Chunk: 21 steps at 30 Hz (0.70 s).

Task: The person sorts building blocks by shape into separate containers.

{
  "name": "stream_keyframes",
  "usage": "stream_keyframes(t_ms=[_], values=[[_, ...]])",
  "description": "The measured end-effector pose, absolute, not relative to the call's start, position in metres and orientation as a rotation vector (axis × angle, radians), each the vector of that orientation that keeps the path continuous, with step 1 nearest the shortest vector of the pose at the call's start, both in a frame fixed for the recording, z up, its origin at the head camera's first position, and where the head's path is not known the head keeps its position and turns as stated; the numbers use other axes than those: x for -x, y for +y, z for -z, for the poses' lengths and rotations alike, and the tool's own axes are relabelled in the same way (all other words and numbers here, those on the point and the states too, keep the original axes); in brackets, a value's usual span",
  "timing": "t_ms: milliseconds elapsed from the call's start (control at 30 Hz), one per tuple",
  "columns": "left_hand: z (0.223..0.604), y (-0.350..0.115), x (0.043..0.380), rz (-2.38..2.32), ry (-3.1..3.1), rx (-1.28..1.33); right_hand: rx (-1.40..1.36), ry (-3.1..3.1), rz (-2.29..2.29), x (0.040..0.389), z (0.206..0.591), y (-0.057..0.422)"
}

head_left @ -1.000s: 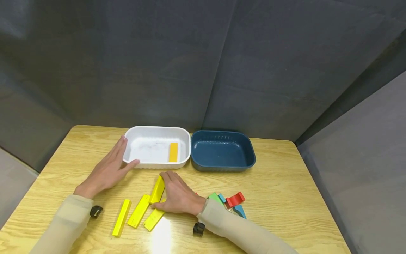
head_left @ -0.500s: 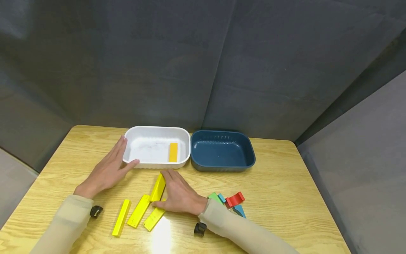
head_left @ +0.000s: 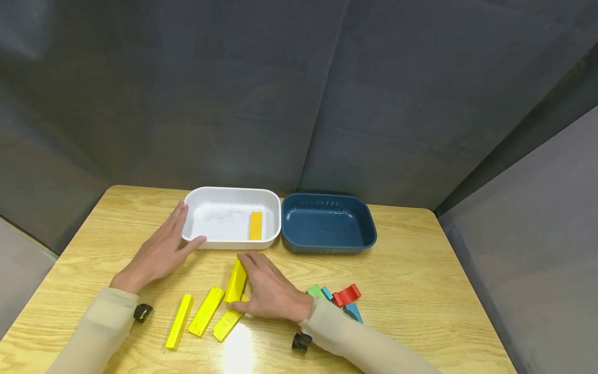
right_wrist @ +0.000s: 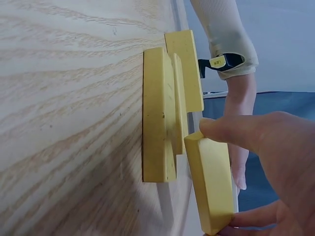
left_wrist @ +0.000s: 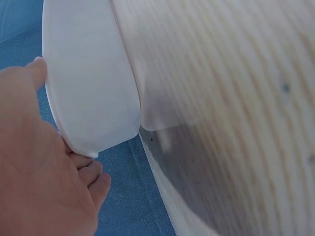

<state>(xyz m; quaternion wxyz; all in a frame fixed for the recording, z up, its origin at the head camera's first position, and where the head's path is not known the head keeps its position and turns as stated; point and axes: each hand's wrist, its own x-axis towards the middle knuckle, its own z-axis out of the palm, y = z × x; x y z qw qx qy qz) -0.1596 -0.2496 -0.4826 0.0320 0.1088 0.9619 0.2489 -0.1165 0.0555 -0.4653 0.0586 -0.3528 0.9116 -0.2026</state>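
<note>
My right hand [head_left: 273,288] pinches a yellow rectangular block [head_left: 235,280] by its ends, thumb at the near end and fingertips at the far end. In the right wrist view this block [right_wrist: 210,184] is tilted and apart from the tabletop. Several other yellow blocks [head_left: 205,311] lie left of and below that hand in the head view. My left hand [head_left: 156,249] lies against the left end of a white plastic tub [head_left: 231,244], its fingers along the side and its thumb at the front rim. Inside the tub is one orange-yellow block [head_left: 255,226].
Against the white tub's right side stands a dark blue tub [head_left: 329,248]. Right of my right wrist lie small coloured pieces, including a red curved block [head_left: 347,295], a green one [head_left: 315,291] and a blue one [head_left: 353,311]. Dark curtain [head_left: 233,93] hangs behind the wooden table [head_left: 411,291].
My right hand has shifted slightly to the right with the yellow block between thumb and fingers. The left hand stays at the white tub.
</note>
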Motion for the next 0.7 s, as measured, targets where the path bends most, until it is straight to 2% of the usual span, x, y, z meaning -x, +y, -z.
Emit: stream_keyframes(t_ms=[367,700], values=[[0.484,-0.251,0.16,-0.756,2.963,-0.351,1.051,2.735,0.685,0.115,0.454,0.061],[0.483,-0.25,0.161,-0.754,2.959,-0.344,1.092,2.793,0.659,0.129,0.438,0.068]])
